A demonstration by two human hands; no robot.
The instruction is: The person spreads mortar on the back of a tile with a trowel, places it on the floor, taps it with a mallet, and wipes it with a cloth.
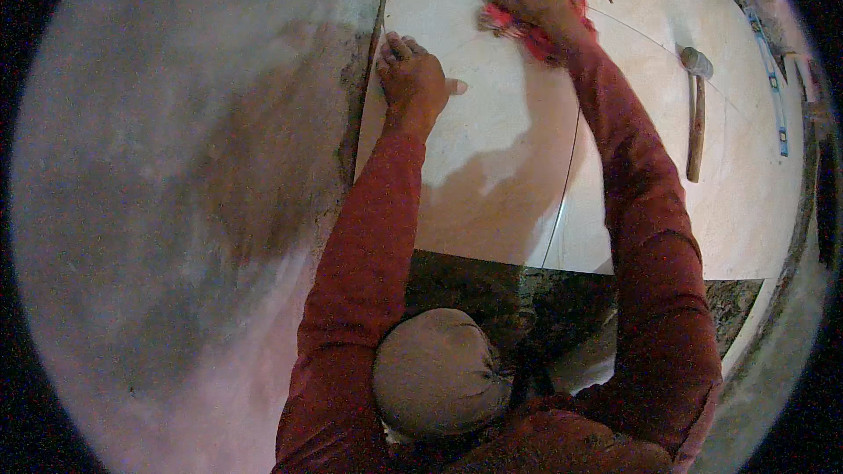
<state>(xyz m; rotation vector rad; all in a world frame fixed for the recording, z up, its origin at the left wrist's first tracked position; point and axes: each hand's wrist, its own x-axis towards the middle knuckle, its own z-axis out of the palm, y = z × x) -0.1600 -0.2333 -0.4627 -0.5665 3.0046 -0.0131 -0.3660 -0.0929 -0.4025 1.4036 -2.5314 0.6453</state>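
Note:
My left hand point(411, 79) rests on a pale floor tile point(479, 123) close to its left edge. Its thumb sticks out sideways and the fingers point away from me, holding nothing. Farther off and to the right, my right hand point(536, 2) presses a crumpled red and white cloth point(580, 2) onto the tiles, its fingers bent over the fabric. Dark joint lines run between this tile and its neighbours.
On the tiles at right lies a mallet point(696, 118) with a wooden handle and a grey head. Beyond it is a blue spirit level point(774, 83). A grey wall point(176, 123) fills the left side. Below the tiles' near edge is dark rough ground point(571, 294), beside my bent knee point(443, 373).

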